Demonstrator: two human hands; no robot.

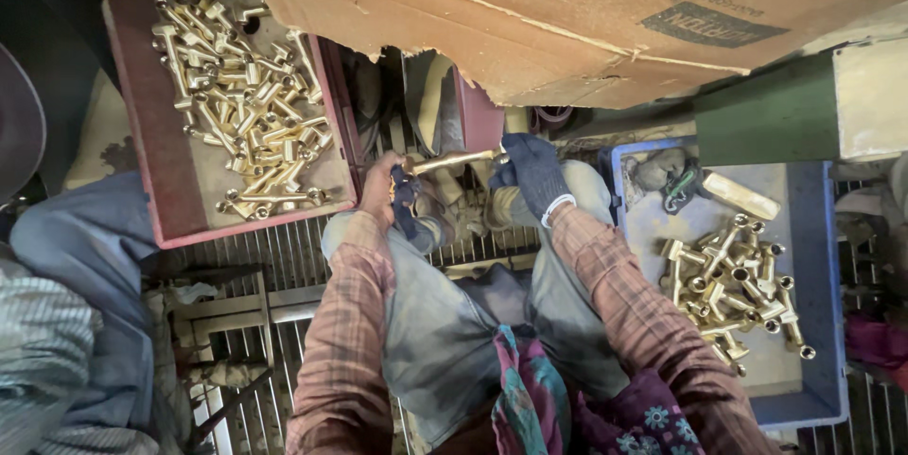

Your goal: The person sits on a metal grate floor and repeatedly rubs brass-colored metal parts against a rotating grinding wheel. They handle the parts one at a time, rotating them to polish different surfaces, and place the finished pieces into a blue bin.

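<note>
Big torn cardboard sheet (567,10) covers the 12 to 2 o'clock area, overhanging the work spot. Red tray (142,133) at 10 o'clock, loaded with a heap of brass fittings (246,96), tees and short tubes piled loose. Blue tray (818,275) at 3 to 4 o'clock, a smaller pile of brass fittings (733,289) in it, plus a green-and-black item and a yellowish block near its far edge, too blurry to identify. Green box (776,114) at 2 o'clock above the blue tray. Metal grate floor (284,266) under everything, seen between the knees. Another person's grey trouser leg (76,256) at 9 o'clock. Wearer sits with plaid sleeves, grey trousers, a patterned cloth (530,398) in the lap at 6 o'clock. Centre of view: left hand (383,192), mostly bare with a dark rag or partial glove around it, fingers closed on the near end of a long brass fitting (454,161). Right hand (534,171), in a dark knit glove, is clenched at the other end of that same piece, probably gripping it, though the glove hides the contact. The brass fitting lies roughly level between both hands, just above the knees, between the two trays.
</note>
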